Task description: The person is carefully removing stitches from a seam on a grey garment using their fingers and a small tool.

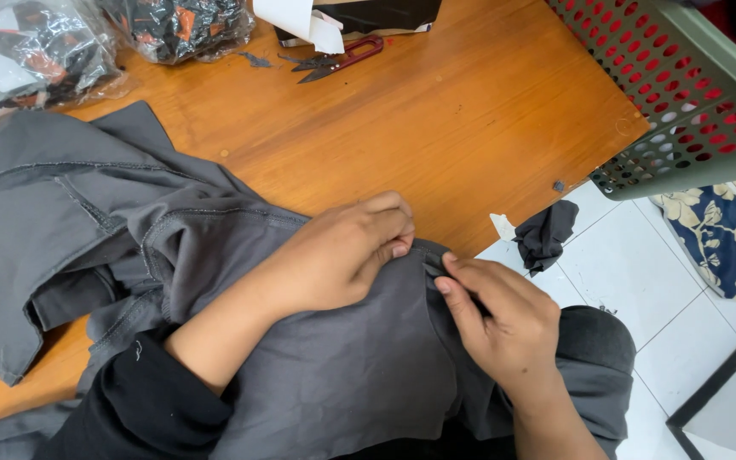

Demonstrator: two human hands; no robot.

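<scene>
A grey garment (215,255) lies spread over the near left part of the wooden counter (436,111) and spills off its near edge onto the person's lap. The left hand (342,255) rests on the cloth near the middle of the view, its grip clenched on a fold of the garment's edge between thumb and fingertips. The right hand (500,319) sits just to the right of it, thumb and forefinger pinching the same edge of grey cloth, so the two hands nearly touch at the seam. A black sleeve (142,405) covers the left forearm at the near left. At the far side of the counter lie small red-handled snips (338,60), beside a dark box with white paper (342,17). Two clear bags of black, white and orange items (87,34) sit at the far left. A green perforated basket (683,85) overhangs the far right corner. On the white tiled floor (641,281) to the right lie a dark scrap of cloth (545,234) and a blue flowered cloth (726,238).
</scene>
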